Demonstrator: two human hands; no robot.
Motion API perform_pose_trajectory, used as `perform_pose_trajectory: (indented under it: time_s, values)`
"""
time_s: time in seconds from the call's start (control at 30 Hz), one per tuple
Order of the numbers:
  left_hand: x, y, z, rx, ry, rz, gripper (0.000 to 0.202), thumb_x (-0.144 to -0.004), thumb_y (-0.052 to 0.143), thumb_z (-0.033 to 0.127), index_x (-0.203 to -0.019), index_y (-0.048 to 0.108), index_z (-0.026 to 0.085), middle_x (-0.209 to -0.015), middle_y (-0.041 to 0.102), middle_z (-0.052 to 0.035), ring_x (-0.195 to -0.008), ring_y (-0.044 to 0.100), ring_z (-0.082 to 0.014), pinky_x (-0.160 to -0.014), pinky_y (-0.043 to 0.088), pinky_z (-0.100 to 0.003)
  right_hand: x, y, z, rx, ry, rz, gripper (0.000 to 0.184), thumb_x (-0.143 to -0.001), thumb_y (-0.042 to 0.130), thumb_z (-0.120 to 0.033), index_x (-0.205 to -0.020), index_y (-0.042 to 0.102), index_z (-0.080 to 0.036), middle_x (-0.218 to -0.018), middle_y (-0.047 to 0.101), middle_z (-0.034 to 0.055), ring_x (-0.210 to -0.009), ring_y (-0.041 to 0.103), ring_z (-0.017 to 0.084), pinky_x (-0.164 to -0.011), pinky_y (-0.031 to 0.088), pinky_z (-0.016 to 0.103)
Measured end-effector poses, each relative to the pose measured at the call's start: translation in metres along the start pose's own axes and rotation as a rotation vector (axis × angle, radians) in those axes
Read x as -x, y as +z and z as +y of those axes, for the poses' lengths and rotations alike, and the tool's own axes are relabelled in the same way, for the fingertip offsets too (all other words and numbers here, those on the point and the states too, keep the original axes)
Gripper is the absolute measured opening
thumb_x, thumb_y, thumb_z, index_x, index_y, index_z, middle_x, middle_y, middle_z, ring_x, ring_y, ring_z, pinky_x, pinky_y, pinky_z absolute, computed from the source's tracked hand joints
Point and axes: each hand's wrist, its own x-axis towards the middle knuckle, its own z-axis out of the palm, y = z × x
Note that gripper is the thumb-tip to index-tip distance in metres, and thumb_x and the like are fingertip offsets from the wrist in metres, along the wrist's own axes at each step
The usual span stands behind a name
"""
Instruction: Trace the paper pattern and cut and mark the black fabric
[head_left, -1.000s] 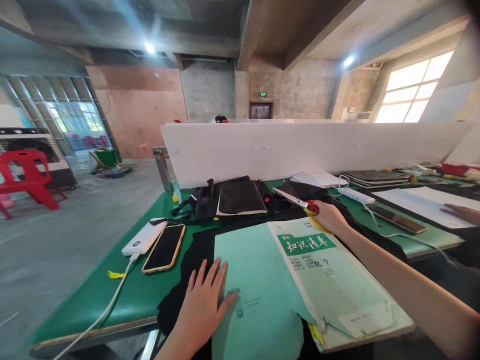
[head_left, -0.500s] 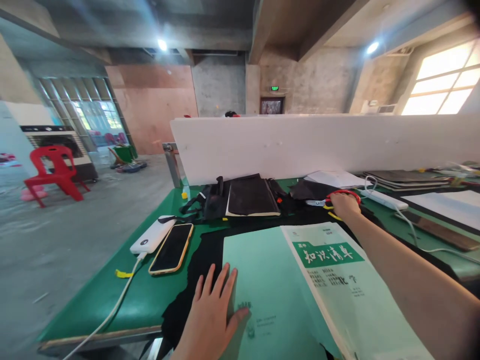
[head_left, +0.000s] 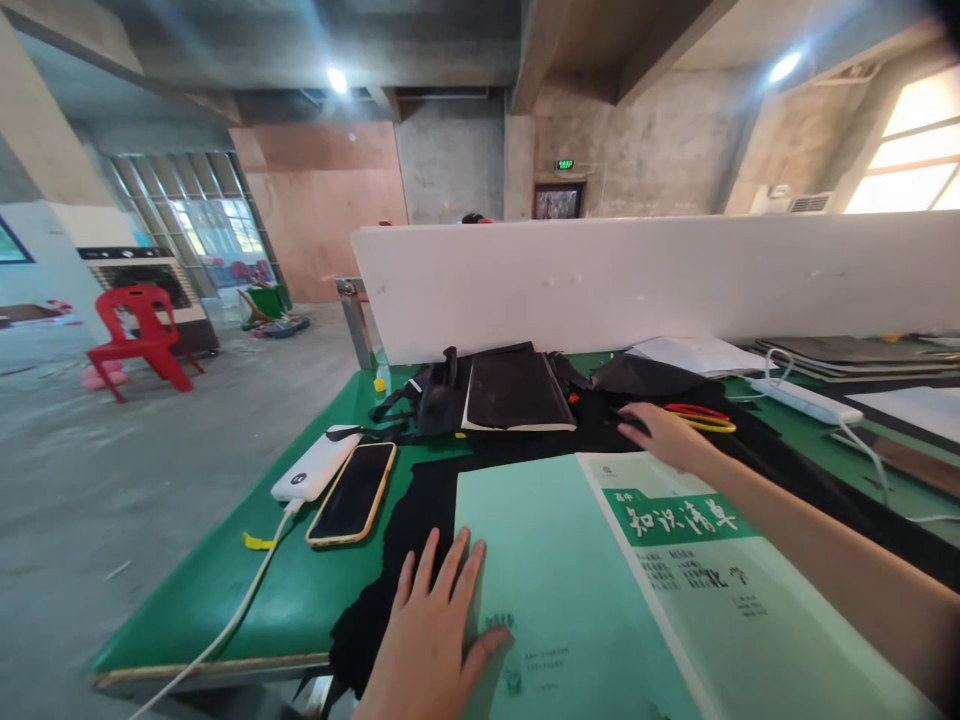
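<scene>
A large book [head_left: 555,560] with a pale green cover lies spread with its cover outward, a white strip down its spine and white lettering on a darker green band. My left hand [head_left: 431,620] rests flat on its left edge, fingers spread. Just beyond the book's top edge, my right hand [head_left: 664,435] reaches over black cloth [head_left: 592,440], its visible fingers stretched left and apart. Beside it lie scissors [head_left: 705,420] with red and yellow handles; their blades are hidden, apparently behind the hand.
A phone [head_left: 352,495] and a cabled white power bank [head_left: 315,468] lie left on the green table [head_left: 195,590]. A dark-covered notebook [head_left: 517,390] sits at the back before a white board [head_left: 637,285]. A white power strip [head_left: 810,400] and stacked folders [head_left: 847,360] are right.
My right hand has moved off the scissors' handles to their left, and its fingers have loosened. My left hand stays on the book. The view has turned slightly left.
</scene>
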Motion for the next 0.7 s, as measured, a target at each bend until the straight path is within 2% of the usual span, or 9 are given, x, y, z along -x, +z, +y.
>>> perform_pose_trajectory:
  time_s: [0.1,0.2,0.27,0.4,0.57,0.7]
  values:
    - [0.001,0.001,0.000,-0.012,0.006,0.017,0.070,-0.083,0.022,0.067,-0.142,0.008,0.033,-0.150,0.010,0.0057,-0.137,0.005,-0.0358,-0.107,0.018,-0.061,0.019,0.012,-0.020,-0.077,-0.062,-0.103,0.035,-0.089,0.049,-0.037,-0.118,0.052,-0.019,-0.123,0.051,0.0092,-0.106,0.052,0.021,-0.090,0.044,0.043]
    - [0.003,-0.001,0.001,-0.018,0.005,0.024,0.069,-0.083,0.022,0.067,-0.142,0.008,0.034,-0.150,0.010,0.0072,-0.137,0.003,-0.0358,-0.107,0.019,-0.060,0.031,0.017,-0.027,-0.128,-0.088,-0.163,0.039,-0.089,0.049,-0.040,-0.121,0.051,-0.019,-0.127,0.049,0.0094,-0.110,0.050,0.022,-0.094,0.041,0.046]
    - [0.004,-0.004,0.003,-0.018,0.001,0.022,0.069,-0.083,0.022,0.067,-0.142,0.008,0.034,-0.150,0.010,0.0076,-0.137,0.001,-0.0362,-0.108,0.019,-0.060,0.035,0.017,-0.026,-0.157,-0.103,-0.200,0.049,-0.089,0.043,-0.049,-0.129,0.047,-0.020,-0.134,0.045,0.0107,-0.118,0.046,0.024,-0.100,0.035,0.046]
    - [0.008,-0.009,0.006,0.000,-0.001,-0.010,0.070,-0.083,0.019,0.068,-0.142,0.009,0.033,-0.150,0.010,0.0082,-0.137,0.001,-0.0369,-0.108,0.016,-0.060,0.042,0.014,-0.023,-0.184,-0.121,-0.257,0.072,-0.084,0.028,-0.066,-0.140,0.035,-0.020,-0.142,0.038,0.0082,-0.128,0.037,0.024,-0.106,0.031,0.037]
    - [0.009,-0.011,0.007,0.003,0.011,-0.014,0.071,-0.082,0.018,0.070,-0.142,0.010,0.033,-0.150,0.009,0.0102,-0.137,-0.002,-0.0366,-0.109,0.014,-0.059,0.055,0.012,-0.021,-0.163,-0.108,-0.275,0.077,-0.084,0.024,-0.066,-0.141,0.033,-0.016,-0.144,0.032,0.0084,-0.131,0.033,0.024,-0.108,0.028,0.038]
    - [0.009,-0.012,0.006,0.019,0.019,-0.010,0.070,-0.082,0.019,0.070,-0.142,0.011,0.036,-0.151,0.010,0.0107,-0.137,-0.001,-0.0355,-0.110,0.014,-0.058,0.064,0.013,-0.021,-0.145,-0.086,-0.265,0.077,-0.085,0.022,-0.065,-0.139,0.035,-0.013,-0.143,0.034,0.0094,-0.131,0.033,0.024,-0.108,0.028,0.039]
